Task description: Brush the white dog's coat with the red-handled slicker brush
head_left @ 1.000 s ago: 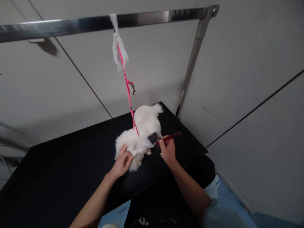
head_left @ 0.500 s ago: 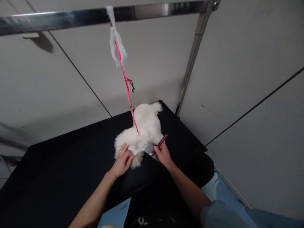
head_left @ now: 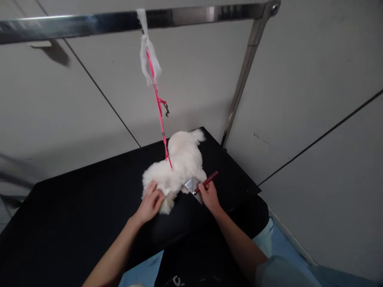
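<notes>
A small white fluffy dog [head_left: 179,165] stands on a black grooming table [head_left: 74,215], facing me, tail toward the wall. A pink leash [head_left: 158,107] runs from its neck up to a steel overhead bar [head_left: 89,24]. My left hand [head_left: 149,203] grips the fur at the dog's head. My right hand [head_left: 209,196] holds a slicker brush with a red handle [head_left: 203,183], its pad against the dog's flank on the right side.
A steel post [head_left: 242,79] rises at the table's far right corner. A white rag [head_left: 148,59] is tied on the bar where the leash hangs. Grey wall panels stand behind. Blue floor [head_left: 281,243] shows at lower right.
My right hand brought the brush down from the dog's shoulder to its lower flank, turning the handle. My left hand stayed on the dog's head. The dog barely shifted.
</notes>
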A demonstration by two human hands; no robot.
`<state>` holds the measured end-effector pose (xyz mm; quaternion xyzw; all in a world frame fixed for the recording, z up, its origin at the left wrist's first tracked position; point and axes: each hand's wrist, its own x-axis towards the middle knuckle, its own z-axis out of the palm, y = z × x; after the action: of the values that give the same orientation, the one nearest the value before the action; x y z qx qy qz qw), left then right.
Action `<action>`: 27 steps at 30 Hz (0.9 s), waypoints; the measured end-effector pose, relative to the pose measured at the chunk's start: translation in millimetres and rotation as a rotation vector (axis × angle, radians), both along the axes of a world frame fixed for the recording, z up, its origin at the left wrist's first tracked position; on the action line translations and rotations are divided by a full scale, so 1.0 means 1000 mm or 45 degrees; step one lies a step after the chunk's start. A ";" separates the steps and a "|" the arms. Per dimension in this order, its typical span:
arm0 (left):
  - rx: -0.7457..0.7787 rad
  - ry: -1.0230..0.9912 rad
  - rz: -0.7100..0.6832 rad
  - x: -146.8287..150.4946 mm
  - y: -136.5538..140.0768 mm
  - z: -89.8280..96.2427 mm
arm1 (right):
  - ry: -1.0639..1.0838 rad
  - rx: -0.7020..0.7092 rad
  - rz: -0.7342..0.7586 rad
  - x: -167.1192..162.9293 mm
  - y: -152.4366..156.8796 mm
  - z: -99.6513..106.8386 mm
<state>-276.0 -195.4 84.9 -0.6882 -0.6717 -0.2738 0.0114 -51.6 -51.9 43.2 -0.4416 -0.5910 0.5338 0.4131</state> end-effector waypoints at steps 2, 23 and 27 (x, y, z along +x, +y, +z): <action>0.009 -0.008 0.007 -0.001 0.000 0.001 | 0.039 0.044 0.108 -0.006 -0.005 0.007; 0.039 -0.056 0.041 0.010 0.003 -0.004 | 0.133 0.114 0.319 -0.019 0.011 0.037; 0.058 -0.065 0.042 0.011 0.002 -0.008 | 0.194 0.139 -0.009 -0.014 0.020 0.037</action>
<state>-265.0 -193.6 76.9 -0.6693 -0.6767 -0.3064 0.0145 -65.7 -31.7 80.5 -0.3787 -0.5845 0.5313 0.4823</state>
